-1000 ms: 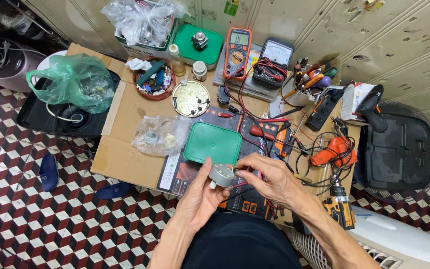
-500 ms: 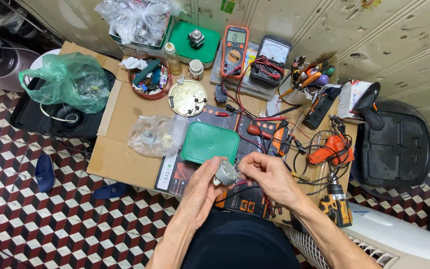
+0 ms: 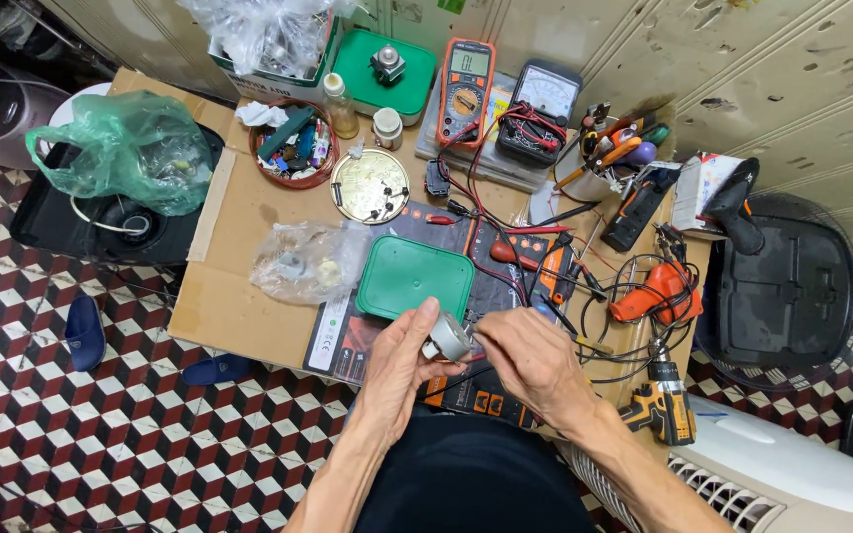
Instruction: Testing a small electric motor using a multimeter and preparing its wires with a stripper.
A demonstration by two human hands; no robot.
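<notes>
The left hand (image 3: pixel 397 365) is cupping a small round metal motor (image 3: pixel 446 339), thumb and fingers closing around its left side. The right hand (image 3: pixel 530 360) is pinching at the motor's right edge with its fingertips, so both hands are gripping the same part. Just above the grip a green square lid (image 3: pixel 414 277) is lying on the cardboard-covered table (image 3: pixel 239 296). Right of the grip, an orange soldering tool (image 3: pixel 659 291) is sitting among tangled wires.
</notes>
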